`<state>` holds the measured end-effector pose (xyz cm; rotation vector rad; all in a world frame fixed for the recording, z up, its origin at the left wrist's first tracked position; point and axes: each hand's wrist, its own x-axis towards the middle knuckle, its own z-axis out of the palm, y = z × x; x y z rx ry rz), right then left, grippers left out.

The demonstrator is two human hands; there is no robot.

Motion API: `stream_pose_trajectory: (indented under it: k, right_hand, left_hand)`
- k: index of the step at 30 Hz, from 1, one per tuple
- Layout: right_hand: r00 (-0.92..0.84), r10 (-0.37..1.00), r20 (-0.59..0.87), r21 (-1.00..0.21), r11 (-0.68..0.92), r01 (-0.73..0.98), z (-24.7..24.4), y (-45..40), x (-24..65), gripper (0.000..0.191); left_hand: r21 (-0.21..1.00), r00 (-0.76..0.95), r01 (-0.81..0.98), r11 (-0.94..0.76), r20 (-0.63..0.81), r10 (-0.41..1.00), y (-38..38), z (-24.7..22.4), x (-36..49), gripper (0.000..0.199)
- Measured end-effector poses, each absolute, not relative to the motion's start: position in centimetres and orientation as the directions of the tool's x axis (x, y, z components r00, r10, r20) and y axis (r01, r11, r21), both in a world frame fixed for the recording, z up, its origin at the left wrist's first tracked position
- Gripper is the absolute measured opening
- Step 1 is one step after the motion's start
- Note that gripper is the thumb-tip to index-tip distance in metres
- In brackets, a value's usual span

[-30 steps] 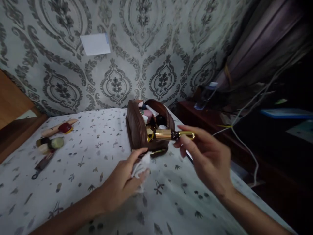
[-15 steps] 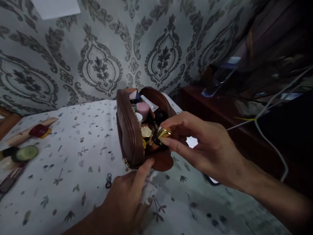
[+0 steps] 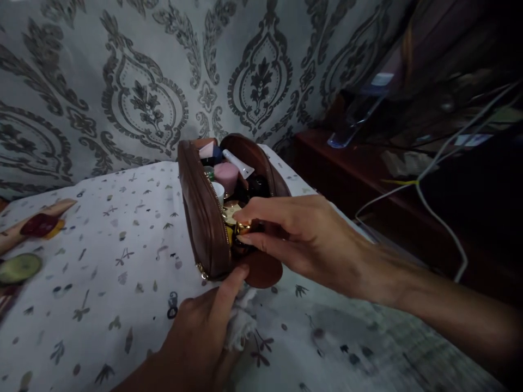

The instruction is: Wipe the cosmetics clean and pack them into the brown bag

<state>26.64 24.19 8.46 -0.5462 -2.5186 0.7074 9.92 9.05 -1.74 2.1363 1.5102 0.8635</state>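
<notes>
A brown cosmetic bag (image 3: 203, 209) lies unzipped on the patterned sheet. Inside it are a pink round jar (image 3: 226, 177), a white tube (image 3: 237, 164), a white lid (image 3: 218, 191) and a gold faceted piece (image 3: 232, 211). My right hand (image 3: 310, 239) reaches in at the near end, thumb and fingers pinched on a small shiny gold item (image 3: 244, 226), its kind partly hidden. My left hand (image 3: 200, 326) has one finger stretched against the bag's brown end flap (image 3: 265, 270). What looks like a crumpled white tissue (image 3: 241, 324) is held under that finger.
At the left lie a dark red and gold item (image 3: 38, 224), a beige tube (image 3: 61, 208) and a round green-lidded item (image 3: 22, 268). A patterned wall (image 3: 143, 98) stands behind. On the right are a reddish ledge (image 3: 314, 163), a clear case (image 3: 347, 128) and white cables (image 3: 445, 223).
My right hand has moved left and lowered the small gold item into the bag's near end. The view has shifted a little; my left hand stays by the flap.
</notes>
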Motion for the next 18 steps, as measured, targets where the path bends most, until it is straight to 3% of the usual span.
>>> stream_pose_trajectory:
  k: [6, 11, 18]
  right_hand:
    - [-0.889, 0.43, 0.157, -0.488, 0.816, 0.309, 8.2, 23.9, 26.1, 0.014]
    - [-0.87, 0.477, 0.128, -0.41, 0.824, 0.392, 7.8, 23.3, 25.9, 0.014]
    - [-0.891, 0.441, 0.111, -0.269, 0.876, 0.4, 7.8, 22.4, 25.6, 0.011]
  left_hand:
    - [0.648, 0.224, 0.697, -0.306, 0.209, 0.952, 8.7, -2.0, 9.9, 0.079]
    - [0.636, 0.23, 0.698, -0.33, 0.237, 0.944, 8.6, -2.1, 9.8, 0.081]
    - [0.652, 0.222, 0.698, -0.295, 0.195, 0.955, 8.4, -2.2, 9.8, 0.082]
